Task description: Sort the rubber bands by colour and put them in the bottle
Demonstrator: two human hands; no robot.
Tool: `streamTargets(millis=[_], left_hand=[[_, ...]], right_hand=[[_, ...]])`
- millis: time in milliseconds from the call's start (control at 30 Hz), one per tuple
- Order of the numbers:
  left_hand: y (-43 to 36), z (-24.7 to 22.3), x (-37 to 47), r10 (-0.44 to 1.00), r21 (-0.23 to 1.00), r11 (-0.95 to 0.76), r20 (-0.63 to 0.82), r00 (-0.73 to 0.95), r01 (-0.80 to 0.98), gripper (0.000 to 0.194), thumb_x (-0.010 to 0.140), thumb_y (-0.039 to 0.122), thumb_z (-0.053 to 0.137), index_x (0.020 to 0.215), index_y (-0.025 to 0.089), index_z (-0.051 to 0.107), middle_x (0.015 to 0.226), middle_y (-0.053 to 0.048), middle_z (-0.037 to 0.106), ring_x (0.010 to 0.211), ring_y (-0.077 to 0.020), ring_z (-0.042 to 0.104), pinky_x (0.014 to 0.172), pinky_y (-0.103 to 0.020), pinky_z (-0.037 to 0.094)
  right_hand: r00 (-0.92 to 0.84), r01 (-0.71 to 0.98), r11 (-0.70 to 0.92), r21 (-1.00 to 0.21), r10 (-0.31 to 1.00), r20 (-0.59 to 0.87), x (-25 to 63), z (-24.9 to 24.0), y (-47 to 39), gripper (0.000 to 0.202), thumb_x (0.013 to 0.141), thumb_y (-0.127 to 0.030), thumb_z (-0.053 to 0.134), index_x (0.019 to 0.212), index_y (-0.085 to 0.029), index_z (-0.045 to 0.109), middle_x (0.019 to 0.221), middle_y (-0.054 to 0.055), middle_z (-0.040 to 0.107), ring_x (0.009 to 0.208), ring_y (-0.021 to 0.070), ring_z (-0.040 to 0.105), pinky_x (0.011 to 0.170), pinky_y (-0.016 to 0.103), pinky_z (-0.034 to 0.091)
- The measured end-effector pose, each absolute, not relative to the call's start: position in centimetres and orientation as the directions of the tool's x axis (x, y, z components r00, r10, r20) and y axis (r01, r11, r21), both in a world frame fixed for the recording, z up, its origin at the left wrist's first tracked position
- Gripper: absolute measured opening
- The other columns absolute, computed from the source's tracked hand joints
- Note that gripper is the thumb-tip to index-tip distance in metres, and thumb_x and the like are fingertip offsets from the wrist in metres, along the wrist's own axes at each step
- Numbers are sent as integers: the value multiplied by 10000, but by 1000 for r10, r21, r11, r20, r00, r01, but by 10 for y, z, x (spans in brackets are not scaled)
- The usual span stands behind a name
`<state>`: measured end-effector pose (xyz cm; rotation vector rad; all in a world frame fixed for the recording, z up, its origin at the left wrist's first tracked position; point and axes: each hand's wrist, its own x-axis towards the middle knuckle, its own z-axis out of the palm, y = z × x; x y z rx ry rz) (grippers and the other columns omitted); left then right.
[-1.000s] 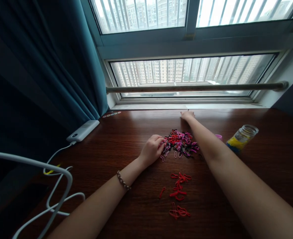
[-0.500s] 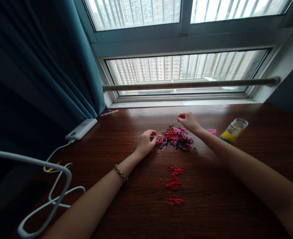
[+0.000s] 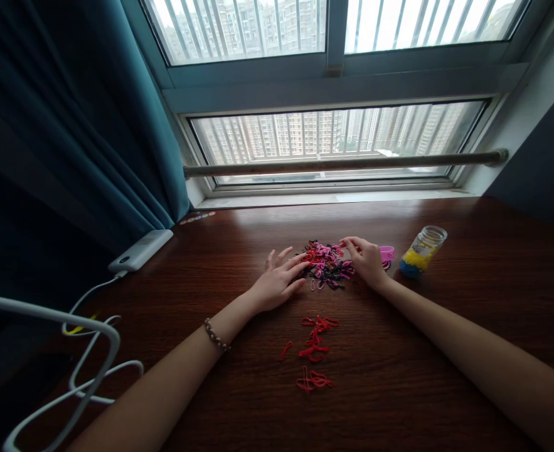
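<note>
A mixed pile of red, pink, purple and black bands (image 3: 328, 267) lies on the dark wooden table. At its left edge my left hand (image 3: 280, 282) rests with spread fingers, the fingertips touching the pile. My right hand (image 3: 364, 258) is at the pile's right edge, thumb and fingers pinched together; whatever they hold, if anything, is too small to make out. Nearer to me, several red bands (image 3: 315, 351) lie in small groups, with a single red band (image 3: 286, 350) to their left.
A glass jar (image 3: 422, 251) with yellow and blue contents leans at the right, beside a pink ring-shaped object (image 3: 386, 253). On the left are a white power bank (image 3: 140, 250) and a looped white cable (image 3: 111, 342). Behind the table a metal rail (image 3: 342, 166) crosses the window.
My left hand has opened from a curled shape and spread its fingers over the pile's edge. My right hand has come down from behind the pile to its right side. The view has shifted slightly.
</note>
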<state>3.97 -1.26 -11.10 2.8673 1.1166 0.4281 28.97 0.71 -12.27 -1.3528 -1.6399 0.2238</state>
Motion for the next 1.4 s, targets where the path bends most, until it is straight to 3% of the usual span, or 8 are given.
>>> streamTargets(millis=[100, 300, 533, 767, 1033, 1167, 1267, 1400], left_hand=[[-9, -113, 39, 701, 167, -713, 188, 688, 681, 425, 891, 399, 313, 1309, 324, 339, 1376, -1, 377, 1315, -266, 171, 1030, -571, 14], [-7, -114, 38, 689, 232, -724, 288, 665, 650, 375, 879, 323, 377, 1239, 248, 451, 1280, -69, 487, 1263, -240, 304, 1047, -536, 81], [-3, -117, 31, 715, 510, -698, 543, 441, 503, 174, 832, 229, 470, 911, 179, 617, 999, -87, 618, 961, -179, 562, 879, -333, 438], [1, -123, 27, 875, 779, -480, 455, 163, 403, 174, 747, 299, 594, 865, 171, 598, 836, -41, 655, 802, -163, 629, 760, -292, 513], [-2, -117, 32, 924, 894, -377, 343, 170, 243, 268, 751, 341, 593, 941, 153, 581, 852, -63, 675, 790, -197, 665, 731, -316, 539], [-4, -113, 33, 936, 914, -344, 314, 162, 215, 225, 740, 359, 602, 818, 149, 586, 737, -50, 678, 728, -199, 668, 674, -309, 547], [-4, -112, 32, 939, 906, -339, 311, 144, 253, 244, 724, 382, 613, 785, 146, 605, 748, -55, 684, 713, -188, 658, 678, -309, 543], [-2, -112, 30, 940, 899, -338, 308, 146, 279, 265, 745, 395, 585, 784, 136, 623, 774, -62, 682, 716, -171, 640, 674, -286, 526]], right_hand=[[168, 655, 240, -716, 878, 448, 293, -132, 13, 208, 824, -251, 450, 932, -183, 614, 761, 37, 692, 687, 169, 634, 653, 280, 465], [52, 715, 223, -663, 928, 369, 296, -137, 17, 158, 708, -222, 584, 858, -204, 629, 750, 10, 687, 665, 161, 632, 637, 275, 469], [20, 681, 273, -679, 921, 389, 296, -138, 18, 154, 768, -268, 523, 841, -212, 646, 778, 19, 683, 654, 155, 630, 623, 269, 473], [74, 603, 233, -763, 936, 344, 296, -132, 18, 175, 794, -299, 489, 763, -195, 627, 724, 22, 684, 660, 165, 646, 618, 257, 465], [74, 509, 228, -830, 949, 305, 296, -130, 15, 267, 823, -387, 450, 745, -190, 612, 720, 27, 686, 606, 161, 639, 569, 245, 455], [73, 595, 266, -759, 922, 380, 297, -127, 13, 346, 850, -413, 406, 684, -189, 611, 667, 29, 664, 590, 157, 602, 553, 243, 417], [7, 674, 408, -616, 830, 558, 289, -118, 0, 331, 870, -372, 390, 679, -191, 591, 646, 43, 628, 620, 164, 560, 607, 270, 412], [-499, 532, 826, -188, 485, 718, 267, -105, -34, 227, 869, -277, 418, 711, -194, 558, 658, 49, 586, 686, 168, 512, 689, 306, 411]])
